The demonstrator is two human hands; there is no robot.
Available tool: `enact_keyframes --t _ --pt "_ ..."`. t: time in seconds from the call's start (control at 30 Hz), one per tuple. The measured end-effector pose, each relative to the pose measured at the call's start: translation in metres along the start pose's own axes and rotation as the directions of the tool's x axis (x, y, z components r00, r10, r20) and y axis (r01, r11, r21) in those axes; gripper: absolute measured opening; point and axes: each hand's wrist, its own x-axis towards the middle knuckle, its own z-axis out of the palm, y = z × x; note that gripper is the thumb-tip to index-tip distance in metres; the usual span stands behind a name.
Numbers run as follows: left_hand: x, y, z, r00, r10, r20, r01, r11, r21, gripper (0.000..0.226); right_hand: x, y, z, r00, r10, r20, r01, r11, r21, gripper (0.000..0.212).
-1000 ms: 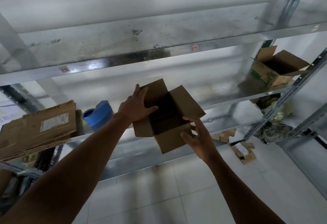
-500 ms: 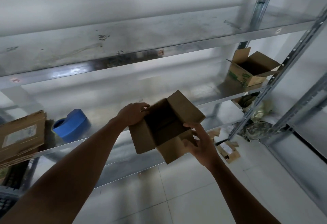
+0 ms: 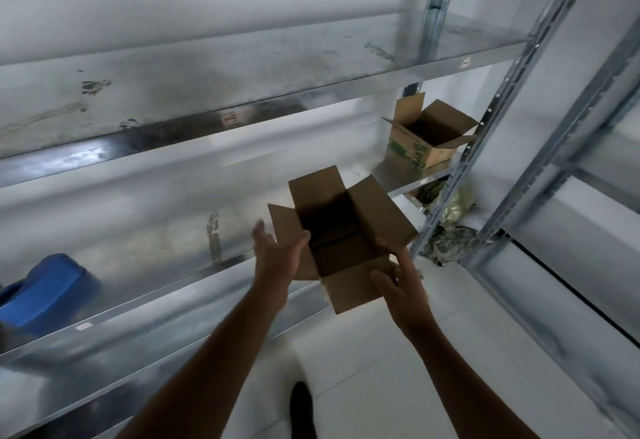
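Head view: a small cardboard box [image 3: 341, 230] is held in the air, well clear of the white floor [image 3: 381, 369], in front of the middle shelf [image 3: 145, 227] of a metal rack. All four of its flaps stand open, and the inside is dark, with nothing visible in it. The left hand [image 3: 277, 258] lies flat against the box's left side, its fingers [image 3: 259, 230] straight and spread and the thumb at the rim, pressing rather than gripping. The right hand [image 3: 398, 282] holds the near right corner, its fingers [image 3: 379, 277] curled onto the near flap and the thumb on the edge above.

The box appears to be fully opened up and ready, so that part looks finished. It rests on no shelf yet, so setting it down is probably what remains. A likely spot is near the second open box [image 3: 429, 137] at the right end of the shelf, well away from the blue object [image 3: 45, 289] on the left.
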Motion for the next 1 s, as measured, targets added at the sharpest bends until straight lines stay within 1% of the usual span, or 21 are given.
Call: enact_keyframes --t 0.03,0.07,0.1,0.13,0.2,0.27,0.33,0.4,0.47,0.5,0.57,0.63,0.7,0.77,0.87,0.93,1.0 --pt "-0.001 -0.003 0.008 0.985 -0.130 0.111 0.143 0.982 -0.124 0.067 0.006 0.004 -0.005 1.000 0.014 -0.017 -0.014 1.000 0.021 0.051" --pt "0.001 -0.006 0.016 0.959 -0.190 0.211 0.224 0.963 -0.149 0.051 0.013 0.006 -0.009 0.999 0.021 -0.027 -0.020 0.999 0.037 0.051" --pt "0.004 -0.007 0.025 0.937 -0.219 0.272 0.268 0.950 -0.159 0.040 0.022 0.008 -0.013 0.999 0.032 -0.035 -0.030 0.998 0.055 0.051" --pt "0.007 -0.007 0.032 0.926 -0.248 0.286 0.310 0.929 -0.200 0.033 0.031 0.009 -0.018 0.998 0.053 -0.039 -0.050 0.996 0.073 0.051" --pt "0.021 -0.004 0.050 0.915 -0.295 0.276 0.375 0.875 -0.308 0.028 0.052 0.010 -0.028 0.995 0.094 -0.045 -0.091 0.993 0.079 0.047" --pt "0.036 0.003 0.070 0.911 -0.302 0.282 0.385 0.870 -0.310 0.027 0.077 0.011 -0.041 0.993 0.115 -0.035 -0.115 0.993 0.027 0.042" --pt "0.054 0.011 0.092 0.923 -0.273 0.270 0.342 0.905 -0.255 0.023 0.105 0.013 -0.057 0.993 0.110 -0.053 -0.113 0.992 -0.062 0.041" --pt "0.074 0.019 0.117 0.936 -0.260 0.236 0.315 0.919 -0.238 0.016 0.136 0.009 -0.076 0.993 0.096 -0.076 -0.105 0.987 -0.124 0.039" --pt "0.090 0.026 0.137 0.945 -0.251 0.210 0.294 0.932 -0.212 0.015 0.162 0.002 -0.092 0.991 0.072 -0.112 -0.093 0.975 -0.204 0.038" --pt "0.101 0.030 0.149 0.950 -0.243 0.197 0.280 0.941 -0.189 0.016 0.178 0.001 -0.102 0.990 0.061 -0.131 -0.093 0.962 -0.256 0.037" --pt "0.122 0.035 0.173 0.957 -0.229 0.177 0.255 0.958 -0.135 0.013 0.209 0.001 -0.122 0.988 0.038 -0.151 -0.092 0.924 -0.371 0.042" --pt "0.140 0.042 0.197 0.953 -0.250 0.170 0.277 0.946 -0.166 0.011 0.239 0.002 -0.141 0.988 0.023 -0.155 -0.094 0.878 -0.470 0.041" --pt "0.156 0.047 0.221 0.949 -0.271 0.161 0.301 0.933 -0.198 0.009 0.267 0.004 -0.160 0.995 0.010 -0.103 -0.066 0.828 -0.557 0.041" --pt "0.173 0.049 0.245 0.949 -0.282 0.140 0.306 0.930 -0.205 0.011 0.298 0.009 -0.182 1.000 -0.012 -0.009 0.004 0.778 -0.628 0.040" --pt "0.199 0.051 0.279 0.953 -0.294 0.067 0.301 0.931 -0.207 0.013 0.355 0.016 -0.216 0.996 -0.033 0.080 0.078 0.747 -0.661 0.038" --pt "0.214 0.054 0.298 0.950 -0.313 -0.005 0.306 0.931 -0.201 0.011 0.400 0.018 -0.233 0.992 0.012 0.128 0.078 0.737 -0.672 0.038" --pt "0.228 0.056 0.317 0.946 -0.316 -0.069 0.297 0.933 -0.204 0.013 0.444 0.022 -0.245 0.976 0.074 0.204 0.094 0.701 -0.707 0.042"
